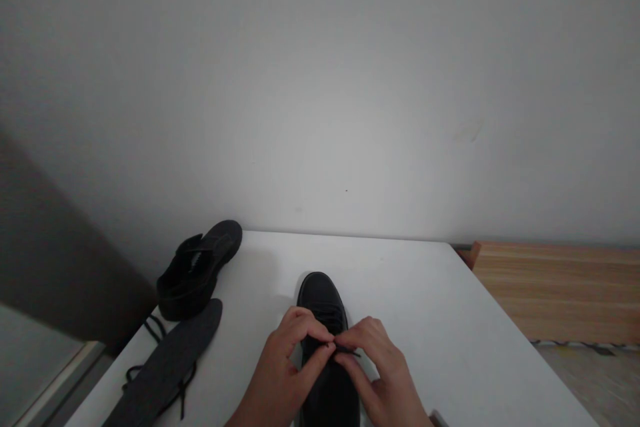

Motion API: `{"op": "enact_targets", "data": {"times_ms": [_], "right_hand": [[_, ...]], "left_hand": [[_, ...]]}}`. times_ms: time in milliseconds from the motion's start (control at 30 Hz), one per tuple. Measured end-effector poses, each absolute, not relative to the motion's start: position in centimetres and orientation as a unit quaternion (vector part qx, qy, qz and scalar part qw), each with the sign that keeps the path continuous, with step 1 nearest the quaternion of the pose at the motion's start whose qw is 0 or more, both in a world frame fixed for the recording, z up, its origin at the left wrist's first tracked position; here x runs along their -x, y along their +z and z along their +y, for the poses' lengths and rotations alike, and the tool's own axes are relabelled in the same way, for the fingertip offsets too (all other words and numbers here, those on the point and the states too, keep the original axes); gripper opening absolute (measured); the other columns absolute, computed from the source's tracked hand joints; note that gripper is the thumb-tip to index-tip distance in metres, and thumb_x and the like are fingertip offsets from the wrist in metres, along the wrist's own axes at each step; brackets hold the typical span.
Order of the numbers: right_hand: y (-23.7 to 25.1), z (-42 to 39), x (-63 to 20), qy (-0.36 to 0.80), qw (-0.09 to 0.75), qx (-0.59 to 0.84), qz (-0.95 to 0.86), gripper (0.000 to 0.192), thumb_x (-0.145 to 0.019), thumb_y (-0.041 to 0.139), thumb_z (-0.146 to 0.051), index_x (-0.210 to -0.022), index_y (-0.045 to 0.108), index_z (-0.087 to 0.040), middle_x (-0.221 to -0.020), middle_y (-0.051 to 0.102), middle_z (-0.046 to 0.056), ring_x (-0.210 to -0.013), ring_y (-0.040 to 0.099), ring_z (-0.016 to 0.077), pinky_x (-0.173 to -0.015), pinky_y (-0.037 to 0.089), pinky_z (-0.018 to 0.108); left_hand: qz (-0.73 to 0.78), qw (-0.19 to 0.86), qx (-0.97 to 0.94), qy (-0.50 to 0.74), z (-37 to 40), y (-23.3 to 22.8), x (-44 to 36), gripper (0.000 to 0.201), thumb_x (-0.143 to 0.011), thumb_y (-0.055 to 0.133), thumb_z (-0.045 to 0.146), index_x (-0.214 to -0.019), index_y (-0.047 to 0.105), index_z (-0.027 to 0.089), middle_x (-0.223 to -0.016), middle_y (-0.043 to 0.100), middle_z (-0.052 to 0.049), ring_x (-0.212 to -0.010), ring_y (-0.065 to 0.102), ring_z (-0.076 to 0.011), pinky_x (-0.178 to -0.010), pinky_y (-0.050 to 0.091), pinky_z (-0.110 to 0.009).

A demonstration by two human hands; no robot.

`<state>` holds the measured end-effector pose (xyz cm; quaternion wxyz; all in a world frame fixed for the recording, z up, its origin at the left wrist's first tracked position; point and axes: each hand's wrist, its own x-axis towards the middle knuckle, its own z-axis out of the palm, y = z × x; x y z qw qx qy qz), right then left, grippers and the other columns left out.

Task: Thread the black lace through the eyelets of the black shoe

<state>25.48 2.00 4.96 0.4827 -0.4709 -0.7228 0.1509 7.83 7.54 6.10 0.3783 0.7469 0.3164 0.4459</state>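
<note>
A black lace-up shoe point(320, 288) lies toe-away on the white tabletop, its lower half partly hidden by my hands. Over its tongue, my left hand point(285, 363) pinches a dark shoelace point(349, 349) between thumb and forefinger. My right hand point(385, 363) also has its thumb and forefinger closed on the lace, close to the left fingertips. A short lace end sticks out to the right under the right forefinger. Further down the front of the shoe, laces cross in rows.
At the left edge of the white table point(400, 287) stands a second black shoe point(223, 247). Nearer me lie a dark grey insole point(175, 353) and loose black laces point(183, 395). A wall rises behind; a wooden panel point(555, 293) stands to the right.
</note>
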Motion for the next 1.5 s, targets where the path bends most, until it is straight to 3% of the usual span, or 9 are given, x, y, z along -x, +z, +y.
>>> {"op": "enact_targets", "data": {"times_ms": [300,467,633,900,1167,1367,1500], "right_hand": [[5.6,2.3,-25.2,0.118,0.448,0.457,-0.759,0.021,-0.090,0.054,-0.004,-0.096,0.058,-0.024,-0.089,0.064,0.003,-0.086,0.058,0.0209,-0.076,0.046,0.036],[5.7,2.1,-25.0,0.142,0.463,0.488,-0.726,0.018,-0.093,0.053,-0.010,-0.101,0.058,-0.025,-0.097,0.064,0.005,-0.093,0.058,0.0232,-0.082,0.047,0.038],[6.1,2.3,-24.5,0.165,0.494,0.464,-0.716,0.031,-0.095,0.048,-0.008,-0.117,0.057,-0.027,-0.105,0.066,0.005,-0.099,0.059,0.0225,-0.086,0.048,0.037],[5.2,3.0,-23.9,0.204,0.527,0.512,-0.647,0.016,-0.098,0.051,-0.018,-0.099,0.065,-0.024,-0.088,0.068,0.003,-0.083,0.063,0.0186,-0.075,0.049,0.030],[5.7,4.2,-24.6,0.345,0.491,0.542,-0.588,0.021,-0.094,0.059,-0.034,-0.091,0.074,-0.019,-0.083,0.074,0.005,-0.080,0.068,0.0210,-0.076,0.054,0.031],[5.8,4.5,-25.0,0.378,0.463,0.532,-0.599,0.019,-0.093,0.059,-0.031,-0.091,0.073,-0.019,-0.083,0.072,0.004,-0.081,0.066,0.0204,-0.076,0.051,0.031],[6.3,4.3,-25.0,0.380,0.455,0.525,-0.610,0.014,-0.093,0.058,-0.024,-0.088,0.070,-0.019,-0.084,0.068,0.003,-0.083,0.063,0.0191,-0.079,0.048,0.031]], "left_hand": [[0.311,0.367,-0.754,0.448,7.7,5.5,-7.9,0.020,-0.079,0.057,0.000,-0.077,0.057,0.021,-0.082,0.066,0.000,-0.080,0.066,-0.0154,-0.073,0.052,-0.028],[0.295,0.275,-0.820,0.407,7.5,5.9,-7.5,0.021,-0.084,0.057,0.003,-0.090,0.059,0.023,-0.085,0.065,-0.001,-0.083,0.063,-0.0178,-0.072,0.052,-0.029],[0.269,0.176,-0.854,0.408,7.4,5.8,-7.7,0.021,-0.087,0.050,0.002,-0.094,0.054,0.021,-0.087,0.064,-0.003,-0.082,0.061,-0.0186,-0.072,0.052,-0.030],[0.241,-0.010,-0.868,0.434,7.6,6.0,-8.7,0.024,-0.102,0.036,0.012,-0.093,0.058,0.017,-0.085,0.068,-0.006,-0.078,0.063,-0.0188,-0.073,0.054,-0.033],[0.223,-0.002,-0.861,0.458,7.6,5.4,-8.6,0.023,-0.104,0.040,0.014,-0.098,0.062,0.013,-0.089,0.070,-0.007,-0.085,0.063,-0.0182,-0.079,0.054,-0.031],[0.256,-0.009,-0.836,0.485,7.6,4.9,-8.2,0.013,-0.097,0.051,0.007,-0.101,0.061,0.014,-0.090,0.067,-0.007,-0.083,0.060,-0.0175,-0.076,0.050,-0.030],[0.297,-0.010,-0.828,0.476,7.7,4.7,-8.0,0.010,-0.094,0.056,0.011,-0.089,0.061,0.018,-0.083,0.064,-0.004,-0.077,0.058,-0.0186,-0.074,0.046,-0.034]]}}
